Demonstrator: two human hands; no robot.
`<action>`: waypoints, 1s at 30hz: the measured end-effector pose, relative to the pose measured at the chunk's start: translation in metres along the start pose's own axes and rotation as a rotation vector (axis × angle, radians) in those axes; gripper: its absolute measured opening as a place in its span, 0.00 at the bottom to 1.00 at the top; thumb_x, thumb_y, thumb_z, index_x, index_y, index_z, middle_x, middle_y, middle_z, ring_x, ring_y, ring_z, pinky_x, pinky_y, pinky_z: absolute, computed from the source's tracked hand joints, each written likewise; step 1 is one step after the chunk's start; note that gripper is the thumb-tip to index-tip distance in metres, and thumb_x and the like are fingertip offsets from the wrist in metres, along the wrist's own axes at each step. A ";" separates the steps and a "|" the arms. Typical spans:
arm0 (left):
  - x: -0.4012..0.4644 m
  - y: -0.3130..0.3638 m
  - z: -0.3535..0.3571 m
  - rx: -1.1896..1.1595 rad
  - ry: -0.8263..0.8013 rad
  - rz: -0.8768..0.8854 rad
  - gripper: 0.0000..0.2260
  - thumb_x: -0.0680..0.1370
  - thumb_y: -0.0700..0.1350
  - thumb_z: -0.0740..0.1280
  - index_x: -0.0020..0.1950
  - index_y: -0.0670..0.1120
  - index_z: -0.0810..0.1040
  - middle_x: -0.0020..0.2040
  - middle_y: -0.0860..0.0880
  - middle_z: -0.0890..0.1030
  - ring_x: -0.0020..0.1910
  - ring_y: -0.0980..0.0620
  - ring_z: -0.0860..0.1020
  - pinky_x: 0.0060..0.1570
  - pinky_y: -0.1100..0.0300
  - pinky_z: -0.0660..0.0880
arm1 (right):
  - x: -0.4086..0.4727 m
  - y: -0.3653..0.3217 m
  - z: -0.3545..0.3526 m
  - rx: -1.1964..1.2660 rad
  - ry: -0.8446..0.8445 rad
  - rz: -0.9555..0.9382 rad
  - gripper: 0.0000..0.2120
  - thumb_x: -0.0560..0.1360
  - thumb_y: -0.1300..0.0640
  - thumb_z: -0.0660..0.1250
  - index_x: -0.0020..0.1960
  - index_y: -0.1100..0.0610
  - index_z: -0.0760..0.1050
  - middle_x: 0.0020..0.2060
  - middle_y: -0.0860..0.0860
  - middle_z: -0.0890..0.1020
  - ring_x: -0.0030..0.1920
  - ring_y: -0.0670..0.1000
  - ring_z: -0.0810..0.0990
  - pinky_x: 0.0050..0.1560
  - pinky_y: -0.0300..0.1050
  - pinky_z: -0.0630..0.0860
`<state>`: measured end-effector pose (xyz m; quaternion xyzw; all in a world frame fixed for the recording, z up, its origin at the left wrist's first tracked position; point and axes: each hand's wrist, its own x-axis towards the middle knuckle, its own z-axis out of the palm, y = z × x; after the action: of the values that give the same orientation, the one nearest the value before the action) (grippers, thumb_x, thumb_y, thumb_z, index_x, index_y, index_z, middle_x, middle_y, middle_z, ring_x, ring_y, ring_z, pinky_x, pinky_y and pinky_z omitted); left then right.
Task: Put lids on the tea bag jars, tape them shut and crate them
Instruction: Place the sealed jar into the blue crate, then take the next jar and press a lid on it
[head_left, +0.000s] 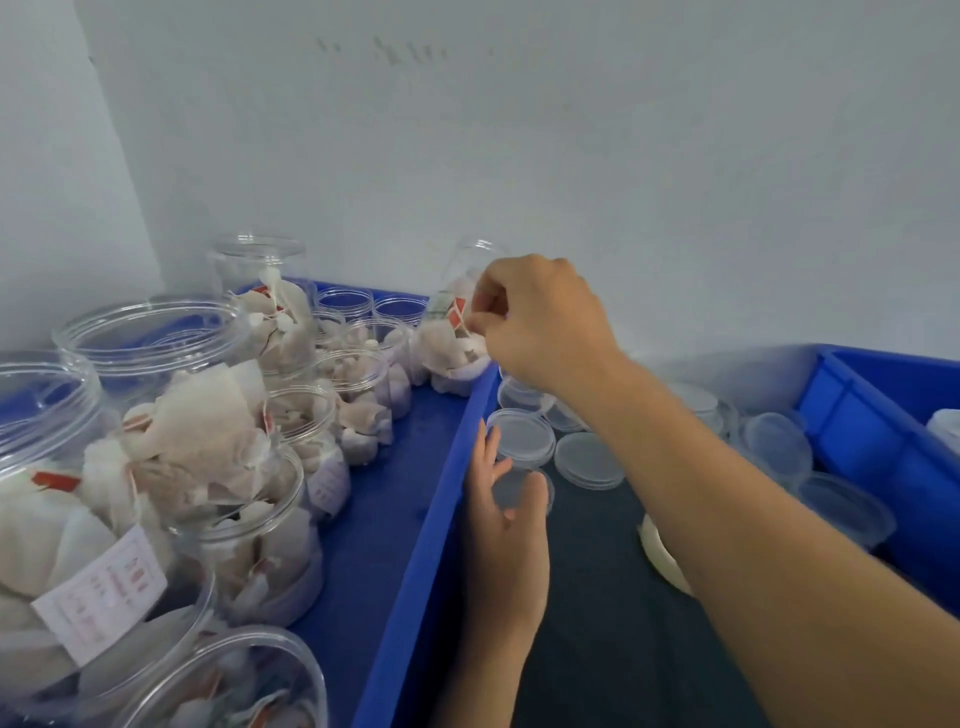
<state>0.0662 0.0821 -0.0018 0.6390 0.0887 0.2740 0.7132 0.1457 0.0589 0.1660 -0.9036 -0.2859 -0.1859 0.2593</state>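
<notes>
I'm reaching my right hand (540, 322) across to the far end of the blue crate (415, 525), fingers curled round a tilted jar (457, 332) packed with tea bags, gripping it on its upper side so it leans toward me. I judge the tilt is there to lift it clear of its neighbours and over the crate wall. My left hand (506, 525) sits just outside that wall, fingers bent round a clear lid (519, 491); the thumb is up against the rim, and the lid is ready to meet the jar mouth once the jar arrives. More loose lids (587, 460) lie on the dark table (597, 623) right beside it, close at hand, which makes sense for quick picking. In the crate, the open jars (234, 467) stand in rows, every mouth I can see uncapped, so the job looks to be at an early stage. A second blue bin (883, 441) waits at the right, with something pale inside that I can't make out. Partly under my right forearm there's a pale roll (660, 556), possibly the tape, though I can't be sure.
</notes>
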 end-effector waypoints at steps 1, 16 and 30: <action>-0.006 0.001 0.000 0.009 0.015 0.024 0.30 0.84 0.41 0.67 0.75 0.70 0.61 0.77 0.66 0.69 0.71 0.70 0.71 0.54 0.73 0.74 | -0.009 0.006 -0.012 -0.009 0.035 -0.002 0.01 0.76 0.52 0.73 0.47 0.49 0.82 0.47 0.47 0.85 0.50 0.55 0.83 0.52 0.52 0.80; -0.028 -0.005 0.015 0.176 -0.145 0.218 0.44 0.67 0.41 0.83 0.74 0.67 0.67 0.61 0.67 0.81 0.57 0.66 0.83 0.47 0.70 0.80 | -0.149 0.075 -0.031 -0.053 -0.289 0.056 0.05 0.76 0.43 0.70 0.50 0.40 0.80 0.45 0.37 0.81 0.50 0.42 0.79 0.53 0.50 0.80; -0.026 -0.009 0.014 0.210 -0.004 0.311 0.44 0.68 0.36 0.83 0.68 0.71 0.66 0.64 0.69 0.77 0.62 0.64 0.80 0.52 0.74 0.75 | -0.100 0.167 0.063 -0.013 -0.333 0.390 0.36 0.76 0.40 0.71 0.80 0.48 0.65 0.76 0.51 0.71 0.76 0.56 0.68 0.71 0.56 0.72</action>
<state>0.0540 0.0562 -0.0141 0.7165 0.0155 0.3692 0.5916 0.1831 -0.0644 0.0070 -0.9615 -0.1435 0.0171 0.2337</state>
